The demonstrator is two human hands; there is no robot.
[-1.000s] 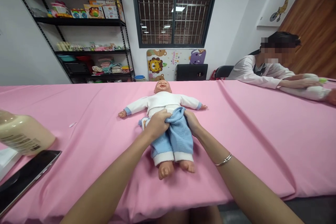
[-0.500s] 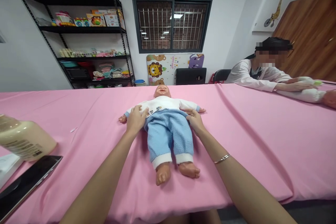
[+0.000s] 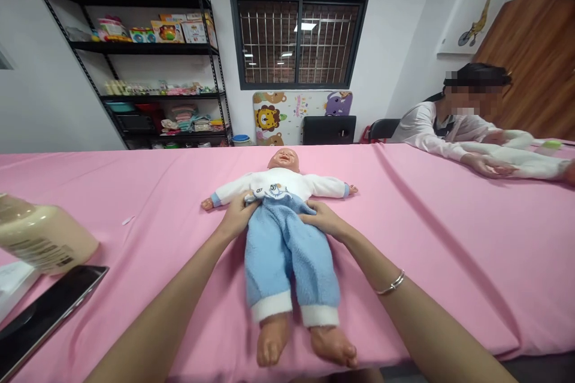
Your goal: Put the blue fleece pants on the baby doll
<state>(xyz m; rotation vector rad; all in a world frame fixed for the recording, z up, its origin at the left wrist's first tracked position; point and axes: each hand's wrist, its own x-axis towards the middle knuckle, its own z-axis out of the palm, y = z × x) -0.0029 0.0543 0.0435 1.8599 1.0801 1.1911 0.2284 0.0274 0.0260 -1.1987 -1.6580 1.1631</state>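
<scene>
Doll's feet [image 3: 272, 340] shifted nearer | blue trousers [image 3: 266, 257] between left grip [image 3: 237, 214], right grip [image 3: 326, 219]

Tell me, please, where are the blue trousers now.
In the head view, the blue trousers are on the doll, below the picture's middle, their waist between the left hand and the right hand.

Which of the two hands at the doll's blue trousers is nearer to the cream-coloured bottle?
Left. The left hand is at the waist of the blue trousers, on the side toward the bottle; the right hand is at the opposite side, farther from it.
</scene>
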